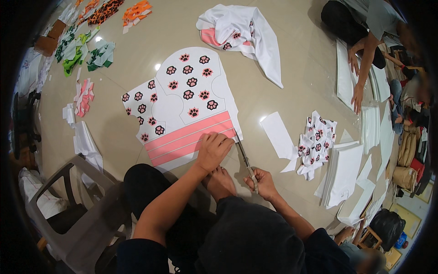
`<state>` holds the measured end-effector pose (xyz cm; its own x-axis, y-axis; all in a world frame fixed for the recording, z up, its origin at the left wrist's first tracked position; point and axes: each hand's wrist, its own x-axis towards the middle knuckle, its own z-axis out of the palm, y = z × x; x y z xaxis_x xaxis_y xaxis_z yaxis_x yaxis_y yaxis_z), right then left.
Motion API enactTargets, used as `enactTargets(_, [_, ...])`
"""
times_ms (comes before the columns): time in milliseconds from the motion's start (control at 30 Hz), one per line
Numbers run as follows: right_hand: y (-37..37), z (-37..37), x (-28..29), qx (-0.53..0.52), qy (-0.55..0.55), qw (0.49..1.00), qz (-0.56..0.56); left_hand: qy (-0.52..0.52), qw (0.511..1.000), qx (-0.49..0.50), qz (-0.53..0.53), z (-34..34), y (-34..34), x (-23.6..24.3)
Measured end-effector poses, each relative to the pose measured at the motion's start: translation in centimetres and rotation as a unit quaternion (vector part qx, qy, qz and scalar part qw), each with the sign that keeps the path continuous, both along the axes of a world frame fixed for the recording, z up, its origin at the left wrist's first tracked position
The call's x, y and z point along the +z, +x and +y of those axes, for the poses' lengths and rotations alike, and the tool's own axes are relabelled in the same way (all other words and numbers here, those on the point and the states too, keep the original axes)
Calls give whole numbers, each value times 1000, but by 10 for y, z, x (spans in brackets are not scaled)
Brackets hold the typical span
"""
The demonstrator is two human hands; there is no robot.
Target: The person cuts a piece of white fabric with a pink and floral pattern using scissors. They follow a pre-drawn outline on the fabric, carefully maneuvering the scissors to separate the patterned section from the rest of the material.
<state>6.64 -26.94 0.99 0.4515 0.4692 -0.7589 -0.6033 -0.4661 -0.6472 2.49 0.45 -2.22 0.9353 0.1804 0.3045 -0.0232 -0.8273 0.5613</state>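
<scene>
White fabric (168,104) printed with black and pink paw shapes lies flat on the floor before me, with pink strips (191,137) across its near part. My left hand (214,149) rests on those strips, fingers stretched out and pressing the cloth down. In my right hand (261,183) is a pair of scissors (246,160), its blades reaching the fabric's right edge beside the pink strips. Between my hands a bare foot (221,183) stands close to the cloth's near edge. My right fingers are wrapped round the scissor handles.
A crumpled white cloth (260,39) lies ahead. To the right are a white offcut (278,135), paw-print pieces (316,145) and stacked white panels (340,176). Another person's hands (357,93) touch white sheets farther right. A grey plastic chair (77,228) stands left, with coloured scraps (101,55) beyond.
</scene>
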Motion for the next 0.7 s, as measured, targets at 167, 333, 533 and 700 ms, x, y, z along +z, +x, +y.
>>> enactTargets(167, [0, -4, -2, 7, 3, 1000, -8, 3, 1000, 5, -8, 0, 1, 0])
enactTargets(333, [0, -6, -1, 9, -4, 1000, -7, 4, 1000, 0, 3, 0, 1, 2])
enactTargets(533, [0, -7, 1, 10, -10, 1000, -7, 5, 1000, 7, -5, -1, 1, 1])
enactTargets(700, [-1, -11, 0, 12, -8, 1000, -7, 5, 1000, 8, -14, -1, 2, -1])
